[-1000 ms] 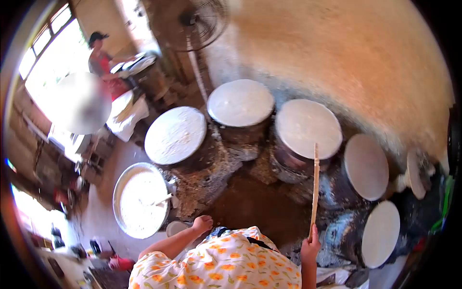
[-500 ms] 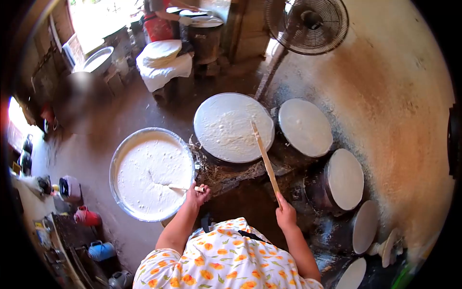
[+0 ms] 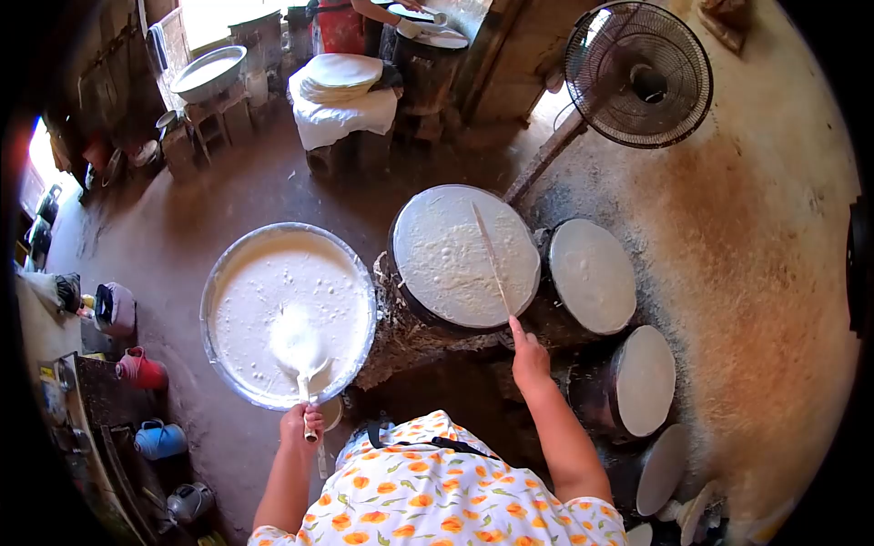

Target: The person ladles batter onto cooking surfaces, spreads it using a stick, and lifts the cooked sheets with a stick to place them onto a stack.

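Observation:
My left hand (image 3: pixel 303 425) is wrapped around the handle of a ladle (image 3: pixel 305 389) at the near rim of a wide metal basin (image 3: pixel 206 314). White batter (image 3: pixel 264 273) fills the basin, and the ladle's bowl is coated or filled with it. In my right hand (image 3: pixel 530 355) is a long, thin wooden stick (image 3: pixel 492 259), which reaches across a large round griddle top (image 3: pixel 428 246). A pale, bumpy layer covers that top. Whether the stick touches the layer, I cannot tell.
Several more round tops curve down the right, including a nearer pale one (image 3: pixel 594 273) and another (image 3: pixel 645 378). A fan (image 3: pixel 642 77) stands ahead. Beyond, a stack of flat white rounds (image 3: pixel 339 77) sits near a person in red (image 3: pixel 341 27). Jugs (image 3: pixel 143 369) stand left.
My left hand has moved left and nearer my body, and the ladle's bowl now shows in the batter. My right hand has moved forward with the stick. The view has shifted.

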{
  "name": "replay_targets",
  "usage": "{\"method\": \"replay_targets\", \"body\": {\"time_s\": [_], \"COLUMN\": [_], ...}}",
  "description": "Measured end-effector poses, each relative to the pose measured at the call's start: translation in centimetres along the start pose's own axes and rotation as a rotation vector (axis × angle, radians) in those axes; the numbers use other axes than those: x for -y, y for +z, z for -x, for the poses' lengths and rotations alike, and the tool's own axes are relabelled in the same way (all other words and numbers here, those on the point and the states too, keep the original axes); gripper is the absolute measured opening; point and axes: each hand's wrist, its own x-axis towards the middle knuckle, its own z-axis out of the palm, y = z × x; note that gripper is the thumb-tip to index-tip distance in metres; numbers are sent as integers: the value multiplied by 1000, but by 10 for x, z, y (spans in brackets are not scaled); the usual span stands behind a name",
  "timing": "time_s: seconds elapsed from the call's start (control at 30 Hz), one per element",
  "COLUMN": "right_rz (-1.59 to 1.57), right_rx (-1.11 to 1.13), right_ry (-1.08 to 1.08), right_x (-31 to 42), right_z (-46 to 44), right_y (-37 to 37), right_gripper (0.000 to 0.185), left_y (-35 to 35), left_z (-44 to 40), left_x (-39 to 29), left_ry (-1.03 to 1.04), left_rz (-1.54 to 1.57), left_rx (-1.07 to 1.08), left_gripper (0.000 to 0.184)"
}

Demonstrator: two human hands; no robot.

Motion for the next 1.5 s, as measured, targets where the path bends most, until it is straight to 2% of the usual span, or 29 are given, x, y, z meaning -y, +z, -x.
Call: {"method": "replay_targets", "body": {"time_s": [0.03, 0.07, 0.1, 0.17, 0.23, 0.33, 0.4, 0.5, 0.53, 0.63, 0.7, 0.77, 0.83, 0.9, 0.97, 1.03, 1.1, 1.17, 1.2, 1.27, 1.3, 1.37, 1.43, 1.5], "right_rz": [95, 128, 132, 250, 308, 375, 316, 128, 121, -32, -360, -397, -374, -346, -254, -213, -204, -169, -132, -12, 110, 150, 192, 237], "right_rx": [82, 116, 117, 162, 179, 228, 218, 193, 186, 160, 27, -63, -99, -93, 58, 96, -31, -21, -11, 20, 48, 108, 171, 197], "right_ry": [-1, 29, 27, 108, 118, 136, 163, 41, 36, -85, -193, -198, -49, -19, 97, 39, 93, 73, 60, 29, 2, 64, 133, 176], "right_x": [6, 10, 14, 21, 24, 25, 21, 18, 20, 17, 5, -4, -8, -8, -5, -16, -23, -22, -18, -7, -1, 9, 10, 8], "right_z": [-11, -22, -32, -46, -46, -37, -26, -12, -6, 13, 15, 4, -21, -41, -53, -62, -67, -71, -70, -68, -66, -68, -59, -48], "right_y": [-4, -4, -4, -5, -10, -14, -12, -15, -18, -21, -17, -13, -6, -5, -4, 15, 33, 37, 34, 27, 22, 19, 18, 14], "right_gripper": [58, 52, 52, 51, 50, 52, 59, 68, 68, 66, 57, 54, 53, 54, 53, 54, 53, 52, 52, 49, 47, 47, 47, 49], "left_y": [-2, -25, -29, -28, -12, 24, 36, 44, 41, 44, 41, 42, 47, 47, 51, 53, 57, 65, 68, 72, 69, 60, 49, 32], "left_z": [3, -22, -43, -86, -122, -135, -131, -92, -83, -36, -7, 23, 58, 87, 119, 154, 191, 225, 236, 248, 244, 222, 197, 161], "left_x": [3, -12, -23, -44, -66, -89, -100, -103, -105, -96, -87, -76, -60, -46, -36, -27, -27, -25, -22, -16, -15, -13, -13, -22], "left_ry": [-12, -103, -105, -35, 79, 94, 120, 141, 123, 124, 147, 151, 176, 228, 264, 336, 451, 633, 638, 862, 863, 857, 630, 274], "left_rz": [68, 125, 129, 276, 224, 286, 290, 235, 233, 234, 217, 175, 146, 88, 53, -10, -134, -322, -322, -491, -492, -526, -393, -68], "left_rx": [34, 182, 182, 319, 348, 412, 504, 554, 592, 670, 719, 800, 829, 863, 916, 957, 894, 895, 891, 834, 831, 674, 691, 648], "left_gripper": [19, 17, 17, 16, 15, 15, 12, 11, 18, 24, 28, 29, 31, 32, 34, 35, 35, 34, 34, 34, 34, 34, 34, 31]}}
